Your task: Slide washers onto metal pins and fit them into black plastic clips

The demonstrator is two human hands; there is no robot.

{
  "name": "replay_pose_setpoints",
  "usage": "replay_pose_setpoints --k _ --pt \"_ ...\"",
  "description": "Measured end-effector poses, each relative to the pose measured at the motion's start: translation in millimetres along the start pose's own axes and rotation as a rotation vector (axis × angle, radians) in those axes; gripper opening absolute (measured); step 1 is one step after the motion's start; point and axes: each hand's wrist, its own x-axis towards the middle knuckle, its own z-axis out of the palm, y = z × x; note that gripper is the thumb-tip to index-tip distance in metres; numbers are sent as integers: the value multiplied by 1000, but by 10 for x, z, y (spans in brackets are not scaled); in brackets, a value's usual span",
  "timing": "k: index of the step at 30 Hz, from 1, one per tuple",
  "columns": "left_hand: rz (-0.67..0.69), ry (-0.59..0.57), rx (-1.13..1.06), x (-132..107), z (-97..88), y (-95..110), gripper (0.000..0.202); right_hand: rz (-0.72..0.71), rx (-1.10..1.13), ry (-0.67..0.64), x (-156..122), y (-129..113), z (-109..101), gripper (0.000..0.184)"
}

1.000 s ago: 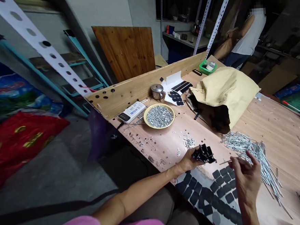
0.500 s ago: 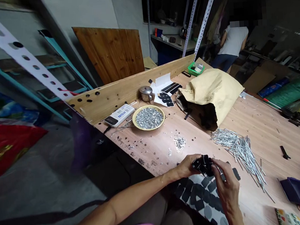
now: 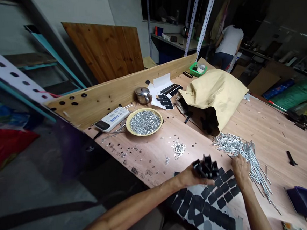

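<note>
My left hand (image 3: pixel 190 176) is closed round a bunch of small black plastic parts (image 3: pixel 206 167), held just above the sheet of black pads (image 3: pixel 215 205) at the near edge of the wooden table (image 3: pixel 265 128). Over at the near end of the heap of long metal screws (image 3: pixel 247 152) is my right hand (image 3: pixel 240 170), its fingers curled down onto the screws; what they grip is hidden. A small heap of washers (image 3: pixel 178 150) lies just beyond my left hand.
A yellow bowl of small nuts (image 3: pixel 144 122), a white device (image 3: pixel 112 118), a steel lidded cup (image 3: pixel 143 94) and pad sheets (image 3: pixel 165 93) sit by the raised plank. An open tan sack (image 3: pixel 215 93) lies mid-table. A dark blue box (image 3: pixel 305 202) is at right. A person (image 3: pixel 229 45) stands far back.
My right hand left the black parts and moved right to the screw heap. My left hand kept hold of the bunch. The view shifted right and down.
</note>
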Motion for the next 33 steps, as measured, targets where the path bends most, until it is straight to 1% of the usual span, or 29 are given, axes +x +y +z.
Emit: replay_pose_setpoints --k 3,5,6,7,8,10,11,12,13,15,17,20,25,27,28,29,30,32,33 --pt "-88 65 -26 99 -84 41 43 -61 15 -34 40 -41 -79 18" --pt "-72 117 -27 151 -148 44 46 -64 102 -29 -10 -49 -144 14" --pt "-37 133 -20 169 -174 37 49 -39 204 -11 -65 -56 -186 12" --pt "-5 143 -10 183 -193 26 51 -9 358 24 -137 -69 -235 11" --pt "15 143 7 191 -206 11 55 10 561 80 -224 -89 -292 17" --pt "34 145 83 202 -216 -27 56 12 1026 227 -424 -156 -423 38" --pt "32 155 144 205 -216 -47 53 5 1230 302 -525 -200 -491 48" --pt "20 169 210 208 -212 -66 49 -1 1389 364 -620 -250 -555 55" --pt "2 183 271 210 -205 -83 46 3 1499 404 -703 -301 -611 56" --pt "-23 200 348 213 -183 -106 42 19 1605 441 -824 -394 -682 53" --pt "-15 182 371 210 -153 -111 38 3 1625 454 -887 -460 -690 47" --pt "1 163 390 193 -103 -94 32 -79 1554 488 -917 -504 -613 41" --pt "-26 199 456 188 -50 -88 27 -264 1266 666 -999 -516 -456 26" --pt "-31 200 473 201 -45 -106 25 -312 1154 674 -1029 -474 -408 22" --pt "-29 199 461 205 -44 -114 26 -310 1124 646 -1027 -428 -387 24" --pt "-20 191 435 204 -44 -119 28 -273 1116 604 -1007 -364 -368 28" --pt "-7 173 394 197 -43 -121 32 -195 1119 558 -968 -284 -350 32" --pt "42 125 293 164 -32 -113 42 57 1081 431 -833 -94 -317 35" --pt "70 110 257 142 -21 -107 47 190 1005 347 -745 -2 -299 33"
